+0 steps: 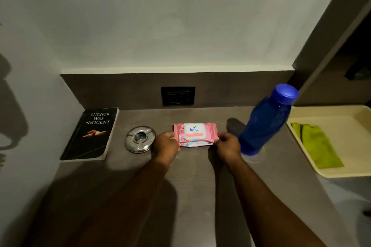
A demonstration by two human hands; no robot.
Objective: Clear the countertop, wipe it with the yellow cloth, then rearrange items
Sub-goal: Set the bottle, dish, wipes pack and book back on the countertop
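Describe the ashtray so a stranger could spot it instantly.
Start at the dark brown countertop under the black wall socket. Left of centre, between the black book and the pink Kara wipes pack, sits the ashtray. It is the only round, shiny metal thing there, low, with notches in its rim.

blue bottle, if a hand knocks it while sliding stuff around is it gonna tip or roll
The blue bottle stands upright, tall and narrow on a small base, so a knock near the cap would probably tip it. Its body looks round and smooth, so once down it would likely roll. How full it is cannot be told, so its weight is uncertain.
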